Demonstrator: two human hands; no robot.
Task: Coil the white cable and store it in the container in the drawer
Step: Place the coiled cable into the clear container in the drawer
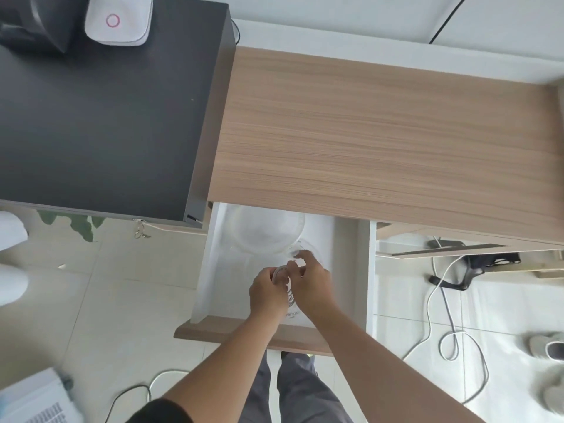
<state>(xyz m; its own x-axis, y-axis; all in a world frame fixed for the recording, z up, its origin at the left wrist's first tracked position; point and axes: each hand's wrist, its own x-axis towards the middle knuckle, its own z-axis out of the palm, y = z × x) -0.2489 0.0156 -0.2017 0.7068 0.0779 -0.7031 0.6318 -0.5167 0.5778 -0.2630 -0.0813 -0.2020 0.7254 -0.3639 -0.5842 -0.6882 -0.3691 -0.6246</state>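
Note:
The white drawer (213, 270) stands pulled out under the wooden desk top. At its back lies a clear round container (268, 228), partly under the desk edge. Both my hands are over the drawer's middle, close together. My left hand (267, 293) and my right hand (311, 282) hold the white cable (282, 273), bundled into a small coil between the fingers. A coiled springy section (290, 296) hangs down between the hands. The fingers hide most of the coil.
The wooden desk top (381, 141) overhangs the drawer's back. A dark cabinet (100, 117) with a white device (119, 21) stands left. Loose cables (448, 346) and shoes (546, 346) lie on the tiled floor at right. The drawer front (213, 329) is near my legs.

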